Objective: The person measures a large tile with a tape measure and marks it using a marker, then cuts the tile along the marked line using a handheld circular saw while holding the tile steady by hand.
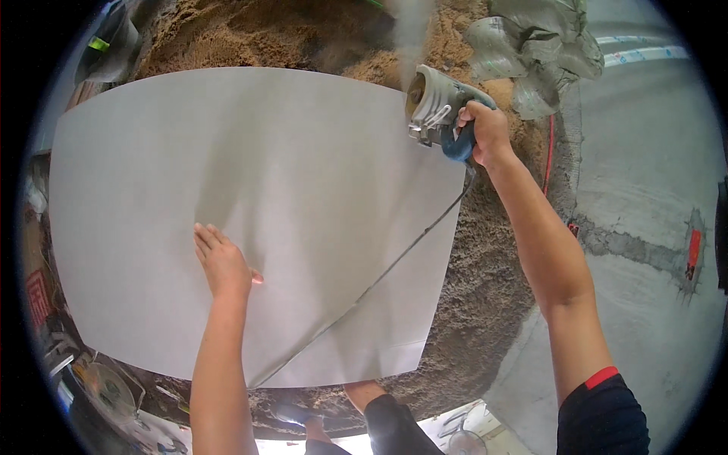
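A large pale grey tile (318, 189) lies over brown sand and fills the middle of the view. My right hand (485, 129) is wrapped round the handle of an angle grinder (444, 102), held at the tile's far right corner. Pale dust (412, 34) streams away from the grinder's far side; its disc cannot be made out. A dark power cord (371, 288) runs from the tool across the tile to its near edge. My left hand (224, 262) rests on the left-centre part of the tile, fingers stretched out and holding nothing.
Brown sand (493, 303) surrounds the tile. Grey plastic bags (531, 53) lie at the far right, beside a red line (549, 155). A dark bucket (114, 49) stands far left. Near left is a fan-like round object (106, 387). A concrete wall (644, 152) rises on the right.
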`<state>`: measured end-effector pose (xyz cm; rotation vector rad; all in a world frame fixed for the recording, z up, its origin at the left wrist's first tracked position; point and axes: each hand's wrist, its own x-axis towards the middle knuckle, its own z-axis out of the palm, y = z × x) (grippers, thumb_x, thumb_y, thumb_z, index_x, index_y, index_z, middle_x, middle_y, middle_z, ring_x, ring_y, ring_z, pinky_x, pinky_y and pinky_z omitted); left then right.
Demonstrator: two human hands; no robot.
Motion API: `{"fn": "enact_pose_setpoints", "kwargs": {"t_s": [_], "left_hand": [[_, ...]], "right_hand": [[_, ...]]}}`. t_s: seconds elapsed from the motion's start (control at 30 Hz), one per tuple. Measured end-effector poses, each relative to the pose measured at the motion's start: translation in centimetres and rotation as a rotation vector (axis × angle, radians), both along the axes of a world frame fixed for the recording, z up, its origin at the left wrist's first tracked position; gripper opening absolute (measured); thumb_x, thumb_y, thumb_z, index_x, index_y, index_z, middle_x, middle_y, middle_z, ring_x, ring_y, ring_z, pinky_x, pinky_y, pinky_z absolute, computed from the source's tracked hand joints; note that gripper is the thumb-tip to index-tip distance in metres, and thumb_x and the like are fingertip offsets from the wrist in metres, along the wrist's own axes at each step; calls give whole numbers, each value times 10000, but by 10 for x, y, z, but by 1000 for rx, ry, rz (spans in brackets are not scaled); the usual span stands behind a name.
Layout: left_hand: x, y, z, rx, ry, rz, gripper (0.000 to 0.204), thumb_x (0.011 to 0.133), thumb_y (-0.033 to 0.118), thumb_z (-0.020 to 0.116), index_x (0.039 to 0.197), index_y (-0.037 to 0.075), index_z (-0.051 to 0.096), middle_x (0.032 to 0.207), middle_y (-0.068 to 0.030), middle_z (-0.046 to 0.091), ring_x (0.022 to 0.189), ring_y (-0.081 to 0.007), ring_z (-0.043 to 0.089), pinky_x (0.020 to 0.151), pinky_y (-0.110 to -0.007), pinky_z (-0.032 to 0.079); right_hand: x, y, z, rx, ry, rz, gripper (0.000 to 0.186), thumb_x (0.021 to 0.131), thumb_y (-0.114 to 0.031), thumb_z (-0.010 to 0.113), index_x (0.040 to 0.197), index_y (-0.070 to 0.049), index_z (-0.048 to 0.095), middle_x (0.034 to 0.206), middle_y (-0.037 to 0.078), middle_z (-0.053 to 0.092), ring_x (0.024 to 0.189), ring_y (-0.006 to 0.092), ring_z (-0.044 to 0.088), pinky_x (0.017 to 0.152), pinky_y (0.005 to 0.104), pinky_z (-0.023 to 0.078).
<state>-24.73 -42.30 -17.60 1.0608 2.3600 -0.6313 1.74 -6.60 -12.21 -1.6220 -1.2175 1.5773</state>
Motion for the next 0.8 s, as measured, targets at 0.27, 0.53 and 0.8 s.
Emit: {"fn": "enact_pose_setpoints", "kwargs": {"t_s": [0.27,0.53,0.8], "left_hand": [[-2,2,4,-14,14,-14,1306,455,418,909,1392,-156,203,1463,-345,191,1382,-399,237,1148,-407,219],[-2,10,11,-47,-6,7,1313,454,414,910,1397,-152,192,1471,-339,179,1382,-395,242,1150,-407,216],[-3,10,12,-15,11,-2,1305,444,419,912,1389,-152,216,1464,-338,201,1379,-392,252,1145,-403,229]], "right_hand": [[-4,1,3,15,-14,4,31,714,-45,542,687,-49,527,671,53,527,587,179,503,578,320,426],[-2,-3,8,8,9,10,50,731,-57,547,683,-57,531,673,49,535,584,175,511,572,325,437],[0,-2,9,-2,-1,30,50,726,-59,544,679,-53,530,663,52,533,579,176,506,573,325,436]]}}
